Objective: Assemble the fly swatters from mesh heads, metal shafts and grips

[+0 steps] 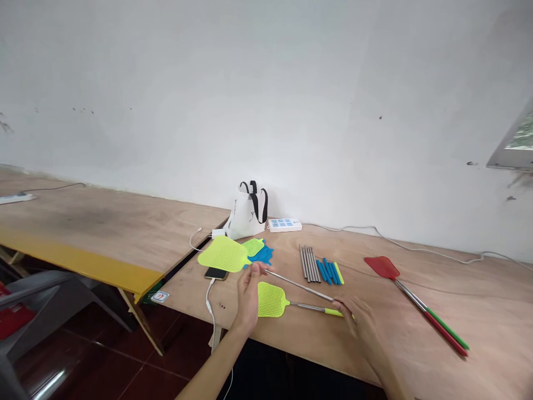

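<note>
Left hand (249, 294) pinches the metal rod (297, 284) of a yellow-green fly swatter (225, 254) just below its head, over the table; right hand (358, 319), blurred, fingers narrow around the rod's lower end. White tote bag (245, 216), black straps, contents hidden. Red fly swatter (381, 266) flat at right. Second yellow-green fly swatter (271, 300), perforated head, lies just below the held one. Slim grey tubes (310, 265) in a row beside smooth blue cylinders (328, 272). Pale wall (266, 89), scuffed; wood-grained table (416, 355); dark red tiled floor (100, 369).
</note>
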A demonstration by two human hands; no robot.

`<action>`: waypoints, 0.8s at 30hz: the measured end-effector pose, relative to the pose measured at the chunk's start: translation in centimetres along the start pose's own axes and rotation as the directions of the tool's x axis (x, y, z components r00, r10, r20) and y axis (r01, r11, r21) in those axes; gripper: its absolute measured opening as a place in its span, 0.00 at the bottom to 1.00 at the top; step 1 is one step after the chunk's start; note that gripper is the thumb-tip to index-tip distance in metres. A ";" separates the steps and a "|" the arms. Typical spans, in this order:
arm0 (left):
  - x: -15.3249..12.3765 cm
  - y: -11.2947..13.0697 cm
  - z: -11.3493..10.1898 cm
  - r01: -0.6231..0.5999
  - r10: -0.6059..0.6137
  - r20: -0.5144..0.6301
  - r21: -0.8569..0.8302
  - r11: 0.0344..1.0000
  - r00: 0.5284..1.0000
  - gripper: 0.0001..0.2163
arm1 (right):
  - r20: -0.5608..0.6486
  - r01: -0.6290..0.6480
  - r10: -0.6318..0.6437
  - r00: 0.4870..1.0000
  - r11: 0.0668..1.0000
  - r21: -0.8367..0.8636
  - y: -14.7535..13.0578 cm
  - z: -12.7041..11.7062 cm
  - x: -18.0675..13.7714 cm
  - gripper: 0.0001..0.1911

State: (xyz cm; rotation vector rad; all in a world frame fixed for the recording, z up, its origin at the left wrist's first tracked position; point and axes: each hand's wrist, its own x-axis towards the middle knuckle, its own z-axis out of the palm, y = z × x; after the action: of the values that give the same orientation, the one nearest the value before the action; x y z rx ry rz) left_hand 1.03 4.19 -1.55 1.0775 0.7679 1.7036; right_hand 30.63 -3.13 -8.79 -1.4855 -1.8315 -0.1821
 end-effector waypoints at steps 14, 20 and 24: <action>5.4 4.4 -6.7 -0.198 0.090 -0.284 -0.381 0.903 0.955 0.20 | 0.012 -0.260 0.261 0.965 0.965 -0.024 10.4 -3.7 -2.9 0.24; 5.5 3.8 -6.3 -0.223 0.111 -0.347 -0.304 0.926 0.931 0.24 | 0.046 -0.378 0.375 0.926 0.923 0.080 8.8 -3.8 -2.7 0.26; 5.2 3.4 -5.9 -0.199 0.104 -0.346 -0.250 0.948 0.932 0.24 | 0.035 -0.405 0.403 0.914 0.912 0.065 8.3 -3.6 -2.3 0.29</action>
State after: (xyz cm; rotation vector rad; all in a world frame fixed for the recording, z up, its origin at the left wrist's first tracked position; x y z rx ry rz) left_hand -6.50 7.73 0.53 0.6772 0.6296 2.0887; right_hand 39.72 -4.23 -10.52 -1.7821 -1.4866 0.1013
